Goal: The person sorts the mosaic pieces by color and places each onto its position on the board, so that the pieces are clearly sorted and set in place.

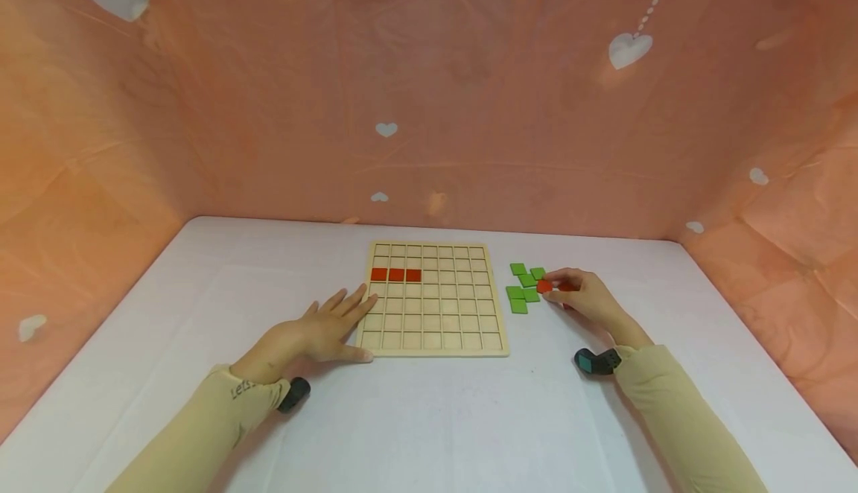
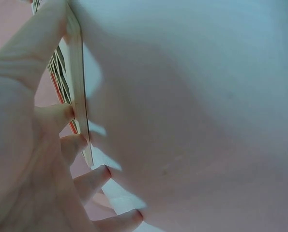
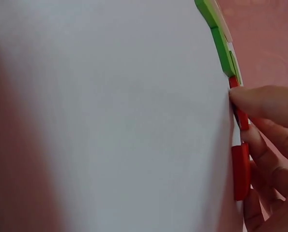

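Note:
A wooden grid board (image 1: pixel 450 323) lies mid-table, with three red square tiles (image 1: pixel 396 275) side by side in its third row from the top. My left hand (image 1: pixel 328 328) rests spread at the board's left edge; in the left wrist view its fingertips (image 2: pixel 76 140) touch the board's side. My right hand (image 1: pixel 582 296), right of the board, pinches a red tile (image 1: pixel 544 287) between thumb and fingers. Another red tile (image 3: pixel 240 173) lies under that hand, partly hidden in the head view. Several green square tiles (image 1: pixel 518 293) lie between the board and the right hand.
A white cloth (image 1: pixel 429 418) covers the table. An orange-pink curtain (image 1: pixel 469 165) with printed hearts stands behind and at both sides. Dark wrist devices sit at the left cuff (image 1: pixel 293 395) and the right cuff (image 1: pixel 596 362).

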A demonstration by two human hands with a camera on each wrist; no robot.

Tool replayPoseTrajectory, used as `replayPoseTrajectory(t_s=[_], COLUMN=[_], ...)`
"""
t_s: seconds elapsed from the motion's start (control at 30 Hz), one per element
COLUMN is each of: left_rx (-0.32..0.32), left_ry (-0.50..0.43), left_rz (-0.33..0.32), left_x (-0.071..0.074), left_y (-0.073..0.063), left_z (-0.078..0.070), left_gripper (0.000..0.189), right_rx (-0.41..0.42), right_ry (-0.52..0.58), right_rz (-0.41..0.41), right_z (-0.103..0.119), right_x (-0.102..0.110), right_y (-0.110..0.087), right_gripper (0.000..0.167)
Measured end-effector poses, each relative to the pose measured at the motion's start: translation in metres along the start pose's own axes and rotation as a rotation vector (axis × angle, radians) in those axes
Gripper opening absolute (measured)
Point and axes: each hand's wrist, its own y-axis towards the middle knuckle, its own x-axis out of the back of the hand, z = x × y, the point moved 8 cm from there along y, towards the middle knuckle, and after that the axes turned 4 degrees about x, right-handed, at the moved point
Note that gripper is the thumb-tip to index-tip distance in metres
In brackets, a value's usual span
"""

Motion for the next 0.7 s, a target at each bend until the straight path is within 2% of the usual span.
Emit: replayPoseTrajectory(t_s=[0.47,0.7], left_rx=[0.000,0.004], left_ry=[0.001,0.007], left_rz=[0.000,-0.005], left_x=[0.002,0.001], left_y=[-0.002,0.000], left_z=[-0.001,0.000], left_gripper=[0.095,0.095], right_rx=[-0.034,0.000], right_ry=[0.046,0.080], right_rz=[0.006,0.007], right_z=[0.005,0.018], right_x=[-0.001,-0.002], right_y=[0.000,-0.002], right_gripper=[0.051,0.050])
